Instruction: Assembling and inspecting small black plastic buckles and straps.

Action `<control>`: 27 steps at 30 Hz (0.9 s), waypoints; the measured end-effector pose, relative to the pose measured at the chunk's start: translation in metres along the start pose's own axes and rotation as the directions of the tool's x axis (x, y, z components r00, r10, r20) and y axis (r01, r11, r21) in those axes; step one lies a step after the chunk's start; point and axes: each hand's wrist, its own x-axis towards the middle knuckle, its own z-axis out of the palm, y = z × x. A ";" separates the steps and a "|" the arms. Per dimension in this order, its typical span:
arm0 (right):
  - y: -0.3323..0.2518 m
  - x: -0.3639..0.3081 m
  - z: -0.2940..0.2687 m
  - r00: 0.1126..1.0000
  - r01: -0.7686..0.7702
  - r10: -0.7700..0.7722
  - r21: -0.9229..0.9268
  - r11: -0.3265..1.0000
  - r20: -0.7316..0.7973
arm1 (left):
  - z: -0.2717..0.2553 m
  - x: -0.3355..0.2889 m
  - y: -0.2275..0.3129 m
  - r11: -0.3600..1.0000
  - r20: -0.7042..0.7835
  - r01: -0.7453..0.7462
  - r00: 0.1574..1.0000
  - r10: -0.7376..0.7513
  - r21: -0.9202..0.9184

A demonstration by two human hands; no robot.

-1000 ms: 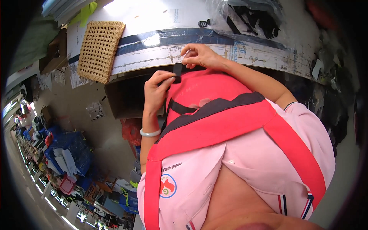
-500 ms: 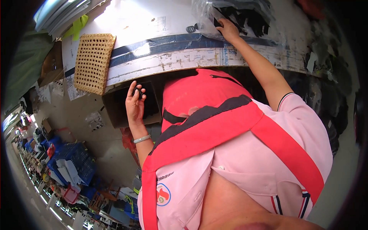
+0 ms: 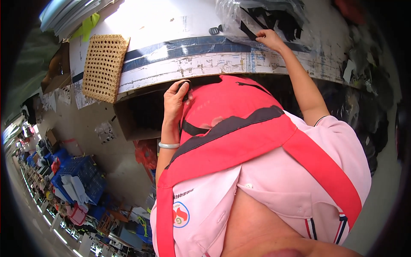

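At the table's near edge, in front of the red apron, my left hand is closed round a small black piece. The fingers cover most of it, so its kind is unclear. Farther off to the right, my right hand pinches the near end of a black webbing strap. That strap slants out of a clear plastic bag holding a heap of black straps. A black plastic buckle lies on the table just left of the bag.
A woven cane panel overhangs the left part of the white, blue-taped table. Stacked sheets stand at the far left. Under the table edge is an open cardboard box. Blue crates stand on the floor to the left.
My left hand has moved right, toward the apron, with the black piece. My right hand has moved right and slightly nearer, drawing the strap's end along; the strap now shows more plainly.
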 end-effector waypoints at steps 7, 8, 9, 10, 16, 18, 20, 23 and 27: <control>-0.086 -0.040 -0.023 0.987 -0.032 0.109 0.519 0.854 -0.117 | 0.014 0.008 0.003 0.999 0.120 -0.018 0.993 0.012 0.050; -0.106 -0.045 -0.018 0.994 0.006 0.056 0.558 0.830 -0.093 | 0.018 0.010 0.003 0.995 0.130 -0.060 0.990 0.049 0.078; -0.122 -0.050 -0.010 1.000 -0.030 0.020 0.576 0.817 0.023 | 0.025 0.010 0.006 0.991 0.084 -0.071 0.995 0.062 0.114; -0.140 -0.054 0.002 0.990 -0.065 -0.024 0.592 0.804 0.141 | 0.027 0.012 0.007 0.991 0.098 -0.072 0.993 0.061 0.114; -0.194 -0.078 0.073 0.863 0.245 -0.359 0.327 0.913 0.355 | 0.045 0.015 0.023 0.688 0.136 -0.192 0.981 0.135 0.700; -0.203 -0.077 0.077 0.815 0.462 -0.487 0.155 0.873 0.315 | 0.048 0.014 0.023 0.701 0.146 -0.298 0.952 0.269 0.648; -0.209 -0.078 0.068 0.901 0.275 -0.346 0.273 0.922 0.261 | 0.044 0.016 0.023 0.948 0.095 -0.146 0.988 0.124 0.282; -0.210 -0.079 0.071 0.921 -0.027 -0.213 0.600 0.799 0.326 | 0.047 0.016 0.021 0.977 0.090 -0.189 0.979 0.180 0.102; -0.208 -0.075 0.069 0.943 0.014 -0.219 0.625 0.780 0.252 | 0.044 0.015 0.026 0.969 0.022 -0.226 0.974 0.225 0.095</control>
